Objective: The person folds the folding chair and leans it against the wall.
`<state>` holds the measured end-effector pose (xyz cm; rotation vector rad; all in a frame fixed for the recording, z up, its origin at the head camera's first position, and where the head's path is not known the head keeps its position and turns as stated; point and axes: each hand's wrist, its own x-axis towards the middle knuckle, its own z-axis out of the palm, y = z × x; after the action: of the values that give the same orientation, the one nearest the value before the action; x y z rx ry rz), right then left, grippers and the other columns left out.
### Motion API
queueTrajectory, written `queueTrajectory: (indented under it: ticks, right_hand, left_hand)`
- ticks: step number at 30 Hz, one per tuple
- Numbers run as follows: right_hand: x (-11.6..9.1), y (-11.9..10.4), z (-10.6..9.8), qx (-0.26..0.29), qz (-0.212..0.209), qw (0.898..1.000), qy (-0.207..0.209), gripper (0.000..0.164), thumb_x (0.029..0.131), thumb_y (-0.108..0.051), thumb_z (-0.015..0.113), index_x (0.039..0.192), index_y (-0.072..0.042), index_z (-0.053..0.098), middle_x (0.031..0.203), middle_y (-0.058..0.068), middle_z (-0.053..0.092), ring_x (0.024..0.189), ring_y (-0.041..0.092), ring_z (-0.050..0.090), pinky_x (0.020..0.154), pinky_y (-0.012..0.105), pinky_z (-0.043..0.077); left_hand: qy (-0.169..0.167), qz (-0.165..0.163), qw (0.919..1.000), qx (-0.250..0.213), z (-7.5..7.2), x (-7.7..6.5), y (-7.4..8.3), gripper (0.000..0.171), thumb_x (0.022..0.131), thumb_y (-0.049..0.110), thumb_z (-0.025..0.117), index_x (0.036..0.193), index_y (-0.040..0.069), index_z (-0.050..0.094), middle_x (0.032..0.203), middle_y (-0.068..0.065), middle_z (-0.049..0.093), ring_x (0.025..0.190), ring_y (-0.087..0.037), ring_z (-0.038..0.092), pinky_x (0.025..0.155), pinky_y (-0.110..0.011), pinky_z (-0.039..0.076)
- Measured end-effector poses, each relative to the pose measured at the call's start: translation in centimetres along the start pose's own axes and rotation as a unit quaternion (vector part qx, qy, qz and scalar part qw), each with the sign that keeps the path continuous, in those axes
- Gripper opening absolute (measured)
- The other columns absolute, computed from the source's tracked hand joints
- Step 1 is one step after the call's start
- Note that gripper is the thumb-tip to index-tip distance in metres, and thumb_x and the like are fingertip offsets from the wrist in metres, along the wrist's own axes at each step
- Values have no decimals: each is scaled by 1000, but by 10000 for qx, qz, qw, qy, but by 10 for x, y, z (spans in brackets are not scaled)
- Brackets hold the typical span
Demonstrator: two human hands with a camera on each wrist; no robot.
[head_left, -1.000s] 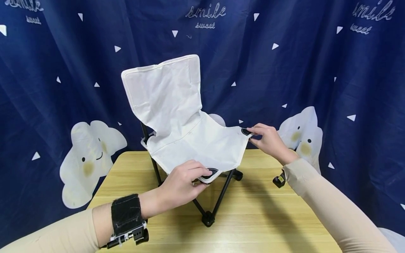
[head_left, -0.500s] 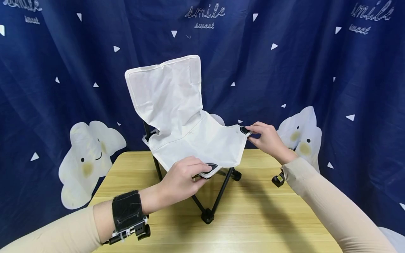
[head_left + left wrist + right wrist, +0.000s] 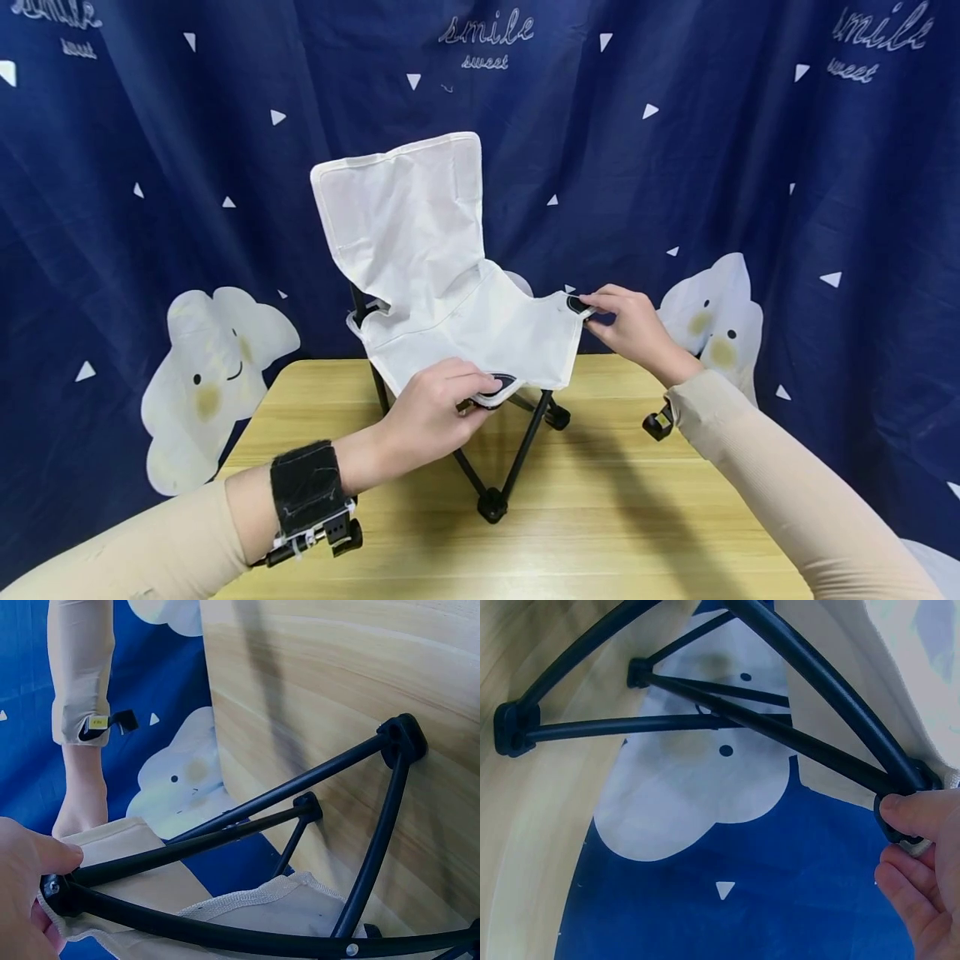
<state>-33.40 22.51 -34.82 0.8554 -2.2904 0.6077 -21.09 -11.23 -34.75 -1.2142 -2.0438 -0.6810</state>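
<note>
A white fabric folding chair [image 3: 495, 333] with a black tube frame stands partly unfolded on the wooden table. My left hand [image 3: 435, 412] pinches its near front seat corner, fingers on the black patch above and thumb beneath. Across the seat, my right hand [image 3: 630, 321] grips the other front corner at its black patch. In the left wrist view the thumb lies by the black corner joint [image 3: 64, 892], where two tubes meet. The right wrist view shows my right thumb against the matching corner joint [image 3: 900, 814]. The backrest [image 3: 408, 208] rises at the far left, slightly creased.
Black feet [image 3: 492, 505] of the frame are over the wooden table [image 3: 637, 533]. A dark blue curtain [image 3: 570, 125] with white clouds and triangles hangs behind the table. Wrist cameras are strapped to both arms, the left on a black band [image 3: 307, 487].
Both hands have kept their grips. The near seat corner and left hand have risen a little, the right corner has shifted slightly left and up, and the backrest has moved right.
</note>
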Motion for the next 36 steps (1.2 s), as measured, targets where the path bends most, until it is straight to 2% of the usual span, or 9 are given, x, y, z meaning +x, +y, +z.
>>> queueTrajectory:
  ticks: [13,30,36]
  right_hand:
    - [2,-4,-2,-33,-55,9998,165,37,82,12,85,118,7,80,103,19,79,86,34,75,73,51,63]
    - [8,-12,-5,18,-111,9995,287,36,82,13,85,117,6,81,104,20,79,87,35,77,72,52,64]
    - [10,-10,-6,-19,-158,9994,301,36,81,12,86,117,7,81,103,21,78,86,35,76,73,52,64]
  left_hand:
    - [42,-217,9997,-75,1,6,-1,33,74,-5,94,104,6,83,99,-3,82,94,-18,75,88,-31,64]
    - [58,-486,9985,-247,0,16,-5,34,76,-8,91,106,5,83,103,-5,81,99,-20,76,92,-32,64]
    - [126,-458,9985,-286,2,21,-8,32,76,-9,89,105,4,83,102,-6,82,98,-21,76,92,-33,65]
